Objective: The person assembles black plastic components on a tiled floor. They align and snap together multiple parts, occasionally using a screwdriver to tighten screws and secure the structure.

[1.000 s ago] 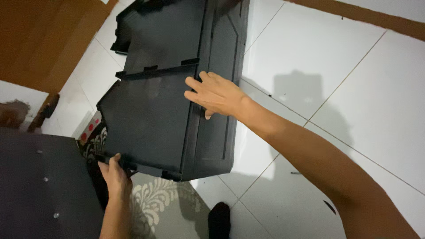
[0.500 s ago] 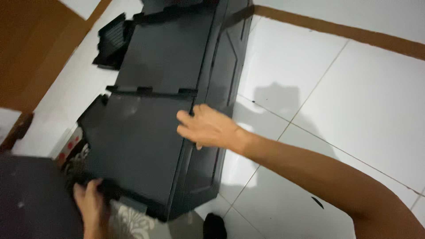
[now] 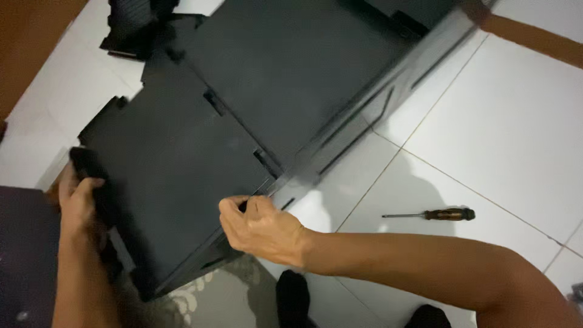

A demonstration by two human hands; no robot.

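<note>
looking down past our own arms, we note two dark-socked feet (image 3: 294,297) at the bottom edge, on white floor tiles (image 3: 504,140), with a patterned mat (image 3: 200,300) just beside them. our right hand (image 3: 261,228) comes in from the lower right, fingers curled together and pinched on the near corner of the black plastic panel unit (image 3: 182,164), right where its near panel meets the side wall. our left hand (image 3: 82,203) sits at the lower left, fingers wrapped and clamped over the unit's left edge, thumb on top. a dark flat board (image 3: 21,255) lies under the left forearm at the frame's lower left corner. the unit itself lies tilted across the floor, running from lower left up toward the upper right; two flat panels show, joined by small tabs along a seam, with a long ribbed side wall along the right flank. to the right of the right hand, well apart from the unit, a screwdriver (image 3: 434,214) with a dark handle lies flat on a tile. farther off, a loose black ribbed part (image 3: 130,24) rests near the unit's far left corner. brown wood (image 3: 30,36) fills the upper left, and a brown strip (image 3: 534,39) crosses the upper right.
</note>
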